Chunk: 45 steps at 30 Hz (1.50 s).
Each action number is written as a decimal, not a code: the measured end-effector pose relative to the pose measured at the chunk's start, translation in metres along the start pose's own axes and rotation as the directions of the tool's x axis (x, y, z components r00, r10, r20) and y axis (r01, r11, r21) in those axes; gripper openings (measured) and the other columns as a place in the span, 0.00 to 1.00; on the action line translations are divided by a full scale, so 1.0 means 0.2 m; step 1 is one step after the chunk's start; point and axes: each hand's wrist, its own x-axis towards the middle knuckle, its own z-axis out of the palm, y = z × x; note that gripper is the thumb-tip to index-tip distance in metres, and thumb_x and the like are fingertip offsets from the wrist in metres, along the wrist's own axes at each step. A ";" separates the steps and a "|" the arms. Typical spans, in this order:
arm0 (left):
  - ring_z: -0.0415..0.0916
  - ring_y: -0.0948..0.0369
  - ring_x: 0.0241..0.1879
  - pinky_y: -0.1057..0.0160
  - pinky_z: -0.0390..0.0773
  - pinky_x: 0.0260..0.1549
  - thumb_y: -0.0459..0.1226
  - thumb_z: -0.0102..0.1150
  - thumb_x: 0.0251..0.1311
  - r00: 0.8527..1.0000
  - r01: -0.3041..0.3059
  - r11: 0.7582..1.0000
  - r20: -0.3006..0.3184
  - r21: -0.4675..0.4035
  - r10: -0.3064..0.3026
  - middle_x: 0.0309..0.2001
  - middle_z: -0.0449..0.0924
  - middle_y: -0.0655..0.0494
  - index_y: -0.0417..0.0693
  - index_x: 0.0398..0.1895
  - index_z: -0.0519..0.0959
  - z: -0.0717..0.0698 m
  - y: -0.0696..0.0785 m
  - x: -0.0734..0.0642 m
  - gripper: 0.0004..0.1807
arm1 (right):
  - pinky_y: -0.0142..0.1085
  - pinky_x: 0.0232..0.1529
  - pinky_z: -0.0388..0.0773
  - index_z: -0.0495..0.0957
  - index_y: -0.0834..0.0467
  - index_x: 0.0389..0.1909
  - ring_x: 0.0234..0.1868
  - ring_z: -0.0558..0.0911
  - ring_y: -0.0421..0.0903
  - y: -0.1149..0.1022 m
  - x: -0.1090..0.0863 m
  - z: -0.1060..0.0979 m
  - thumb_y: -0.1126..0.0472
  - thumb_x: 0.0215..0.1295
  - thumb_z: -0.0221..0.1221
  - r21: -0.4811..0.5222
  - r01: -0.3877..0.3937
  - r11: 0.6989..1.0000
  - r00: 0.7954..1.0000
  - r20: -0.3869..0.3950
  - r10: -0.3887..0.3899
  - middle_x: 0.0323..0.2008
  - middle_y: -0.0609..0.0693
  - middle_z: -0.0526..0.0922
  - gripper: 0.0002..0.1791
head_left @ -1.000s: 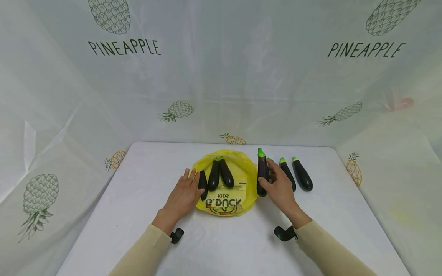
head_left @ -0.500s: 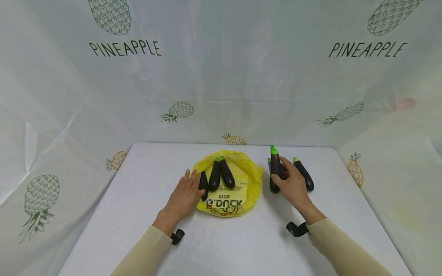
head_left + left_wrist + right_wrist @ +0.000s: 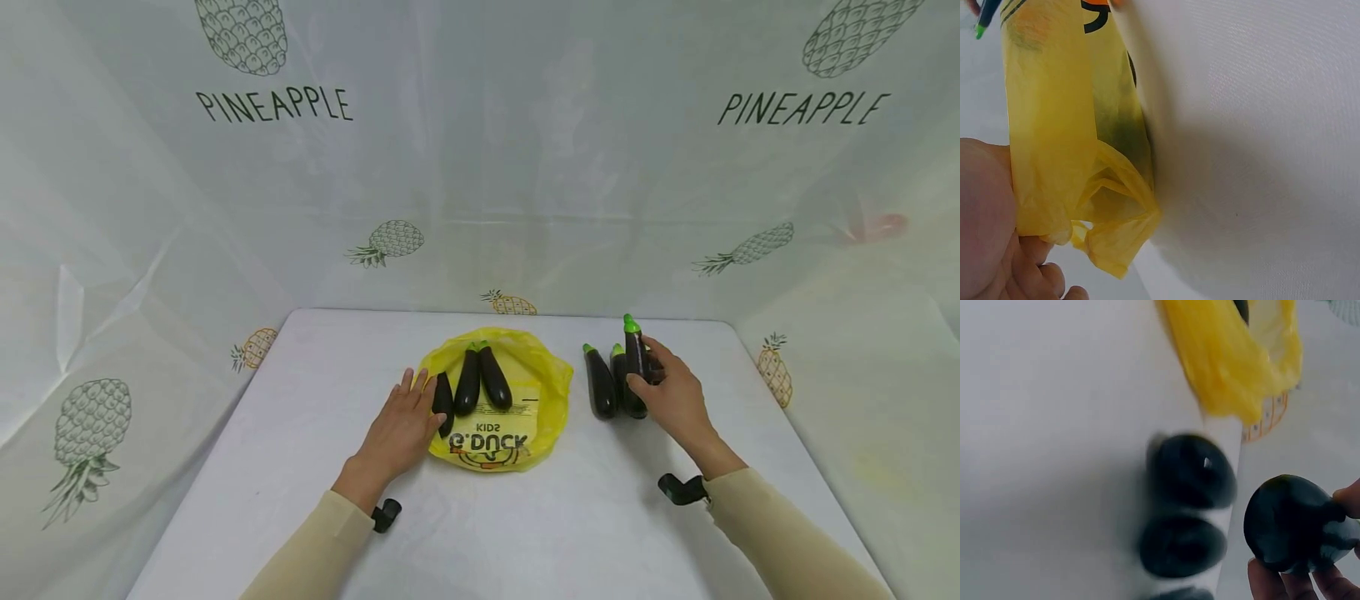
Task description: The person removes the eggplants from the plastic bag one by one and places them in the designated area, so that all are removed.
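Observation:
My right hand (image 3: 675, 396) grips an eggplant (image 3: 637, 354), dark purple with a bright green stem, held stem up in front of the eggplants on the right. Its rounded end faces the camera in the right wrist view, with thumb and fingertips around it. Two more eggplants (image 3: 600, 383) show just left of it, and another is mostly hidden behind the hand. My left hand (image 3: 401, 429) rests at the left rim of a yellow plastic bag (image 3: 551, 417), fingers straight. Inside the bag lie three eggplants (image 3: 496, 379), the leftmost beside my left thumb.
A white table (image 3: 517, 533) carries everything. Behind it hangs a pale sheet (image 3: 570, 167) printed with pineapples, and similar sheeting rises along both sides. Each wrist bears a small black camera mount (image 3: 681, 490).
My right hand has moved right with the eggplant, from the bag's right rim past two eggplants on the table, which are now uncovered. My left hand has stayed at the rim.

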 end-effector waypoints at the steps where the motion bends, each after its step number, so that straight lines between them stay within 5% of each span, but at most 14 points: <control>1: 0.41 0.41 0.85 0.41 0.51 0.82 0.49 0.50 0.82 1.000 0.000 1.000 0.000 -0.001 0.000 0.84 0.51 0.39 0.38 0.83 0.57 0.00 0.00 0.00 0.37 | 0.39 0.32 0.81 0.61 0.59 0.82 0.53 0.82 0.67 0.01 0.01 -0.01 0.61 0.74 0.61 -0.011 -0.004 1.000 1.000 0.000 0.004 0.65 0.73 0.74 0.38; 15: 0.40 0.42 0.85 0.41 0.51 0.82 0.51 0.50 0.82 1.000 0.001 1.000 0.003 0.013 -0.001 0.84 0.50 0.40 0.39 0.84 0.57 0.02 -0.01 0.00 0.38 | 0.40 0.27 0.81 0.57 0.65 0.82 0.52 0.83 0.71 0.26 0.11 -0.25 0.58 0.76 0.57 -0.163 -0.029 0.986 0.995 0.085 0.044 0.65 0.79 0.71 0.38; 22: 0.40 0.42 0.85 0.41 0.51 0.82 0.51 0.49 0.82 1.000 -0.007 1.000 0.009 0.019 0.007 0.84 0.50 0.40 0.39 0.84 0.56 0.02 -0.01 0.01 0.38 | 0.47 0.32 0.82 0.55 0.66 0.82 0.52 0.82 0.73 0.35 0.16 -0.33 0.57 0.77 0.55 -0.227 -0.049 0.973 0.985 0.148 0.084 0.65 0.80 0.71 0.38; 33: 0.40 0.42 0.85 0.41 0.50 0.82 0.51 0.50 0.82 1.000 -0.005 1.000 0.013 0.014 0.004 0.84 0.51 0.40 0.39 0.84 0.56 0.02 0.00 0.01 0.39 | 0.54 0.41 0.82 0.54 0.67 0.81 0.56 0.78 0.74 0.51 0.20 -0.28 0.52 0.80 0.53 -0.258 -0.116 0.959 0.952 0.246 0.181 0.69 0.80 0.66 0.38; 45: 0.41 0.42 0.85 0.42 0.50 0.82 0.52 0.50 0.82 1.000 0.009 1.000 0.021 0.015 -0.009 0.85 0.50 0.41 0.40 0.84 0.55 0.03 0.00 0.00 0.39 | 0.67 0.54 0.79 0.62 0.71 0.76 0.65 0.72 0.79 0.51 0.18 -0.20 0.51 0.82 0.51 -0.244 -0.117 0.963 0.945 0.271 0.184 0.69 0.79 0.68 0.34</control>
